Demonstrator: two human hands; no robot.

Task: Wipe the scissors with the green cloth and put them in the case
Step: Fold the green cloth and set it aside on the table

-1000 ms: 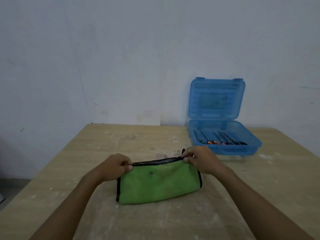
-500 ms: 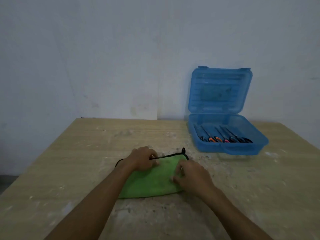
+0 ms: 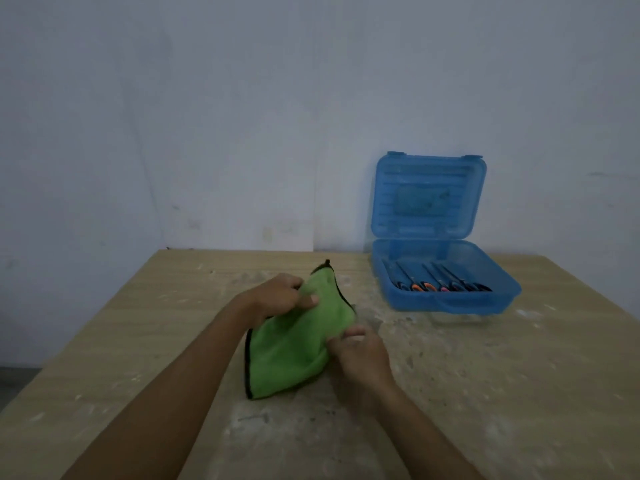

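Both forearms are bare to the hands [image 3: 360,355], no sleeves.

A bare, plain workroom, more workshop than home.

A worn wooden desk [image 3: 485,393], its top blotched with pale dust and scuffs, stands against an unadorned, stained grey-white wall [image 3: 242,116]; an open blue plastic case [image 3: 429,199] with a row of tools lying inside sits at the desk's far right corner.

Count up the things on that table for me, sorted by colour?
Green: 1, the green cloth, gripped by the left hand and right hand.
Blue: 1, the open case.
Dark with orange or pink handles: several scissors in it, too small to count.
Total: 2, plus the scissors.
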